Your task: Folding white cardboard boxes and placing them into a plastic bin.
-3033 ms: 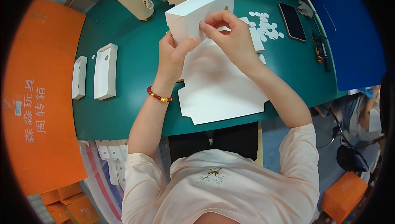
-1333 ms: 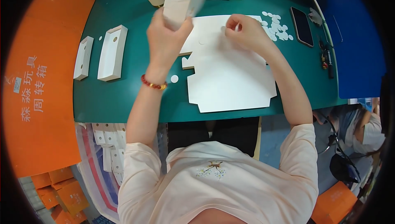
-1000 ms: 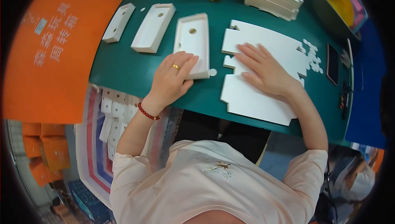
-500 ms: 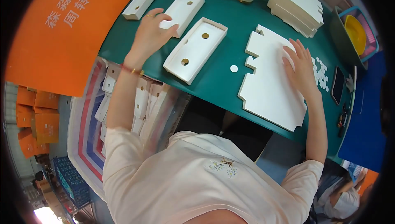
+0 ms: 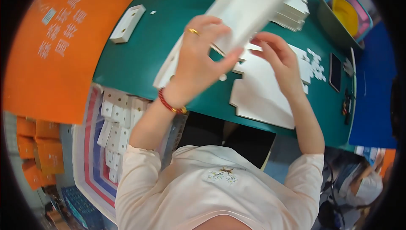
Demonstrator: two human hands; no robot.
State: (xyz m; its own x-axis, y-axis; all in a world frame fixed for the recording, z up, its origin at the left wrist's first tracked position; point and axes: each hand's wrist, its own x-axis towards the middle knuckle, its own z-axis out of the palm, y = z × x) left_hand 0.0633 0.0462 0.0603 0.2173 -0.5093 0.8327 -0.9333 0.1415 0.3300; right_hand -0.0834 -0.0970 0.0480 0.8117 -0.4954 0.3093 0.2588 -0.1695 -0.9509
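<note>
A shallow white cardboard box [image 5: 241, 16] with a round hole is raised above the table, tilted and blurred. Its near end is held between the thumb and fingers of my left hand [image 5: 196, 57]. Beside the box's lower right edge is my right hand [image 5: 279, 59], fingers bent and apart; whether the tips touch the box I cannot tell. A second white box [image 5: 169, 63] lies partly behind my left hand. Under my right hand is a stack of flat white die-cut card blanks [image 5: 262, 97]. One small white disc [image 5: 223, 77] lies left of that stack.
Another white box [image 5: 127, 24] stands far left on the green table [image 5: 105, 63]. At right are loose white discs [image 5: 315, 65], a phone [image 5: 335, 71] and a basin [image 5: 338, 23]. Another card stack [image 5: 292, 12] is farther back. A striped bag [image 5: 86, 162] of boxes stands left.
My left hand has picked up a white box and brought it up and rightward. My right hand has lifted off the card stack and moved left to the box. The view has shifted.
</note>
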